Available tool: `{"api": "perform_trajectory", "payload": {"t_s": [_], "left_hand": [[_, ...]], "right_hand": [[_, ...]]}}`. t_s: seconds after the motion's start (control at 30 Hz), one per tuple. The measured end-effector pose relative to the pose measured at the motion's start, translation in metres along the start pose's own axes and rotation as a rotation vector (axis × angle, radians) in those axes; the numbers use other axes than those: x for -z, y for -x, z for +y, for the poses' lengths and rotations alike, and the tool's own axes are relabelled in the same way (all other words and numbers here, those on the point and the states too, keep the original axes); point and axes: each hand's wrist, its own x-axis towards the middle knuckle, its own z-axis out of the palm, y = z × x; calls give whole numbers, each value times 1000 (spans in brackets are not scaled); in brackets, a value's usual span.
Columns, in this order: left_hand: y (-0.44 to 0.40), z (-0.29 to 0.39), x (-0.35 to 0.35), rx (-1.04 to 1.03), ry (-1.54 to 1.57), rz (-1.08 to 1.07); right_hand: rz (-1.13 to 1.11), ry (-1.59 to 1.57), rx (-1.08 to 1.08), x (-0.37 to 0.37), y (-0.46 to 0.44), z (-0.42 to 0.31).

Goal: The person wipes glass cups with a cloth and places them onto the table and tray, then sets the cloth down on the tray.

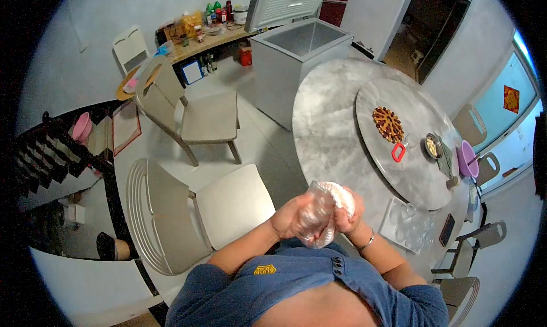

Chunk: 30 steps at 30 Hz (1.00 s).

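Close in front of my chest, both hands meet around a clear, shiny drinking glass (319, 206) and a white cloth (338, 193). My left hand (289, 218) wraps the clear glass from the left side. On the other side, my right hand (350, 217) is closed on the white cloth, pressing it against the glass. Part of the cloth hangs below the fingers. The glass's exact shape is partly hidden by the cloth and fingers. To the right, a clear tray (393, 227) with several clear glasses lies on the marbled round table (322, 99).
The turntable (376, 161) carries a brown patterned trivet (388, 125), red-handled scissors (399, 152) and a metal bowl (433, 147). A purple basin (467, 159) and a phone (447, 230) are further right. Chairs (228, 204) stand at left; an open chest freezer (279, 76) stands behind.
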Motion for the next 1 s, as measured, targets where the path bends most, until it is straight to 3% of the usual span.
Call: {"api": "perform_trajectory", "payload": {"t_s": [0.07, 0.1, 0.13, 0.2, 0.23, 0.27, 0.3, 0.33, 0.4, 0.47, 0.5, 0.53, 0.57, 0.6, 0.67, 0.73, 0.77, 0.8, 0.87, 0.93, 1.0], "left_hand": [[-1, -5, -4, -26, 47, -58], [-2, -8, -5, -74, -115, 252], [-2, -9, -7, -118, -278, 563], [-4, -7, -19, -53, -359, 562], [-6, -5, -26, -130, -702, 627], [-7, -5, -29, -206, -1046, 687], [-10, -10, -20, -257, -1217, 676], [-10, -12, -13, -256, -1214, 680], [-13, -8, -10, -305, -983, 663], [-12, -8, -21, -318, -927, 656], [-9, -7, -21, -253, -536, 551], [-8, -8, -19, -185, -147, 439], [-8, -9, -13, -215, -49, 310], [-10, -9, -14, -215, -50, 311], [-14, -8, -19, -101, -357, 667], [-17, -11, -21, -171, -464, 642], [-20, -16, -19, -299, -828, 671], [-22, -19, -18, -422, -1192, 686], [-24, -18, -18, -410, -1155, 692], [-31, -11, -27, -395, -792, 714], [-33, -10, -33, -368, -666, 732]], "right_hand": [[-88, -119, -389, 1, -4, -8], [-54, -198, -491, -1, -2, -4], [-52, -200, -494, 0, -1, -4], [23, -237, -562, 3, -8, -5], [-62, -56, -408, 9, -9, 0], [-67, -57, -412, 9, -12, 0], [-151, 95, -279, 8, -17, -2], [-232, 245, -143, 7, -17, -3], [-235, 248, -188, 4, -9, 4], [40, -128, -183, -4, -6, 5], [75, -330, -339, -2, -1, 0], [76, -331, -343, -1, -1, -3], [42, -323, -407, 0, -4, -7], [10, -315, -467, 1, -7, -10], [-5, -240, -529, 6, -12, -9], [-118, -56, -416, 15, -14, -4], [-170, 42, -285, 16, -18, -2], [-167, 43, -291, 16, -18, -3], [-152, 247, -181, 11, -20, -5], [-118, 247, -280, 3, -19, -10], [354, -502, -615, -13, -19, -16]]}}
